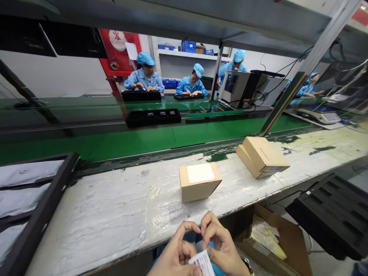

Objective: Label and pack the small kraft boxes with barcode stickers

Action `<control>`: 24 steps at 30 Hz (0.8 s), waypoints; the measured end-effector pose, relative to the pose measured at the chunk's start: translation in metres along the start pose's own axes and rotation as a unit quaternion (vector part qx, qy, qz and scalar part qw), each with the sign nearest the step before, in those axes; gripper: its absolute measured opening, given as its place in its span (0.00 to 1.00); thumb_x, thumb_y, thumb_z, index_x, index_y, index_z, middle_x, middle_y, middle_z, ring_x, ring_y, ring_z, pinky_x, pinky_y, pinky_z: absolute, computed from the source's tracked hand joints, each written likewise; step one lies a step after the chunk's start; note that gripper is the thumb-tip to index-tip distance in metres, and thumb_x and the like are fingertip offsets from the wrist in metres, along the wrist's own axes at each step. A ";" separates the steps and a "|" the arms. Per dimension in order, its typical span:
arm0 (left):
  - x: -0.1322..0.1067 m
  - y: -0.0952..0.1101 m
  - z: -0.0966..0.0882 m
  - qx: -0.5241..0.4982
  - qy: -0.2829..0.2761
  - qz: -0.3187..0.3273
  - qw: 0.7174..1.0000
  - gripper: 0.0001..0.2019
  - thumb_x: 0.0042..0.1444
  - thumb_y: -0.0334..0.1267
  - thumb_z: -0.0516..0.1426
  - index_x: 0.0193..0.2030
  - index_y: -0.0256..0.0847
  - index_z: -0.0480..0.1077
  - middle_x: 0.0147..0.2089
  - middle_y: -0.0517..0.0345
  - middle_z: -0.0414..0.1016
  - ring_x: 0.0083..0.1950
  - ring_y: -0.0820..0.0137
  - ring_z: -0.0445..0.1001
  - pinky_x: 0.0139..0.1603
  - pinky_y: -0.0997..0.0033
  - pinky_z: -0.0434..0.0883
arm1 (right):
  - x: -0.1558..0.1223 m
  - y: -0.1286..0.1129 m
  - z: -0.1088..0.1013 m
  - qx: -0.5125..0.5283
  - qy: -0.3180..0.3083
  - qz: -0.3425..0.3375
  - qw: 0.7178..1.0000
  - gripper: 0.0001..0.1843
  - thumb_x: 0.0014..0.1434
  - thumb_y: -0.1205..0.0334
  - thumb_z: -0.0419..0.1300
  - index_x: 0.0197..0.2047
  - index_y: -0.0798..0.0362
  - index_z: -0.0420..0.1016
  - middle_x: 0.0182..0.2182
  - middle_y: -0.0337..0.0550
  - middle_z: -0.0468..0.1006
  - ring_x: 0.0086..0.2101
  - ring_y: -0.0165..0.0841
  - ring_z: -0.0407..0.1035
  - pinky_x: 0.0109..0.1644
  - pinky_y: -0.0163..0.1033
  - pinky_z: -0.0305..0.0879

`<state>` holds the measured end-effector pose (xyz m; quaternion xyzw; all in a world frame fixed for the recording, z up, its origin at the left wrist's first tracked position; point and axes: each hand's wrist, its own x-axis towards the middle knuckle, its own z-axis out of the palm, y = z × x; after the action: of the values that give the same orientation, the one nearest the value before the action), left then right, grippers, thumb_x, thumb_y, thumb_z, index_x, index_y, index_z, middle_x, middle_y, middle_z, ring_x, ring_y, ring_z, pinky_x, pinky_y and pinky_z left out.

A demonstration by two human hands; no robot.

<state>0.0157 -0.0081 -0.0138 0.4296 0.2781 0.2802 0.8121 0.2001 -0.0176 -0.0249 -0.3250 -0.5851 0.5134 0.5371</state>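
Observation:
In front of my body, below the bench edge, my left hand point(179, 251) pinches a small white printed label point(203, 263) between thumb and curled fingers. My right hand point(220, 243) is closed at the label's upper right corner, thumb and forefinger pressed together. Whether a second piece is in its fingertips is too small to make out. Both hands nearly touch at the forefingers. Beyond them on the bench stands a brown cardboard box point(199, 189) with a blank white sheet on its top.
Two stacked cardboard boxes point(263, 155) lie to the right on the worn bench point(115, 207). A black tray point(61, 191) holds white packets at left. Behind runs a green conveyor point(100, 142) carrying a black tray point(153, 117). An open carton point(287, 239) stands below right. Several co-workers sit opposite.

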 end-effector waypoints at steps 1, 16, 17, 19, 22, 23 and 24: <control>0.000 0.001 0.001 -0.004 0.001 -0.002 1.000 0.36 0.44 0.53 0.72 0.52 0.46 0.56 0.23 0.73 0.63 0.24 0.81 0.55 0.26 0.78 0.50 | -0.001 0.000 0.001 0.002 0.005 -0.005 1.000 0.15 0.61 0.43 0.64 0.35 0.46 0.77 0.38 0.42 0.64 0.40 0.37 0.62 0.44 0.41 0.59; 0.006 -0.007 0.025 0.300 0.326 0.339 0.830 0.02 0.54 0.42 0.67 0.32 0.51 0.82 0.44 0.55 0.77 0.44 0.63 0.77 0.48 0.67 0.74 | -0.014 0.020 0.044 -0.037 0.222 -0.034 0.974 0.14 0.66 0.47 0.58 0.35 0.48 0.67 0.37 0.41 0.60 0.37 0.36 0.59 0.39 0.39 0.59; 0.007 -0.008 0.023 0.297 0.309 0.352 0.832 0.02 0.54 0.39 0.67 0.31 0.50 0.81 0.41 0.56 0.79 0.44 0.63 0.78 0.47 0.67 0.75 | -0.013 0.019 0.047 -0.039 0.232 -0.042 0.971 0.14 0.67 0.47 0.57 0.36 0.48 0.67 0.38 0.43 0.62 0.38 0.37 0.60 0.41 0.40 0.61; 0.007 -0.006 0.017 0.279 0.263 0.370 0.846 0.03 0.54 0.36 0.67 0.30 0.48 0.80 0.35 0.58 0.81 0.43 0.62 0.79 0.47 0.66 0.76 | -0.012 0.016 0.049 -0.026 0.246 -0.065 0.967 0.11 0.69 0.49 0.53 0.39 0.47 0.66 0.37 0.44 0.68 0.40 0.38 0.64 0.45 0.43 0.63; 0.003 0.000 0.012 0.245 0.269 0.369 0.855 0.04 0.57 0.37 0.65 0.31 0.47 0.78 0.30 0.59 0.80 0.41 0.62 0.80 0.50 0.62 0.76 | -0.013 0.009 0.045 0.012 0.260 -0.071 0.963 0.07 0.71 0.53 0.51 0.42 0.45 0.64 0.33 0.42 0.75 0.39 0.38 0.69 0.46 0.45 0.65; 0.001 0.003 0.011 0.245 0.287 0.361 0.853 0.04 0.58 0.37 0.64 0.31 0.46 0.77 0.31 0.59 0.80 0.40 0.63 0.79 0.52 0.61 0.75 | -0.014 0.006 0.041 0.022 0.267 -0.056 0.962 0.08 0.71 0.53 0.51 0.42 0.46 0.63 0.31 0.41 0.76 0.37 0.38 0.70 0.44 0.44 0.66; 0.000 0.006 0.011 0.255 0.300 0.350 0.850 0.04 0.58 0.38 0.64 0.31 0.46 0.77 0.32 0.59 0.79 0.40 0.64 0.79 0.52 0.62 0.74 | -0.015 0.004 0.036 0.029 0.274 -0.032 0.961 0.09 0.71 0.51 0.52 0.41 0.46 0.63 0.31 0.41 0.76 0.35 0.37 0.70 0.42 0.43 0.66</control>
<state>0.0215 -0.0115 -0.0036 0.5856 0.4010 0.5803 0.3993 0.1679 -0.0397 -0.0290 -0.4189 -0.4104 0.4039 0.7021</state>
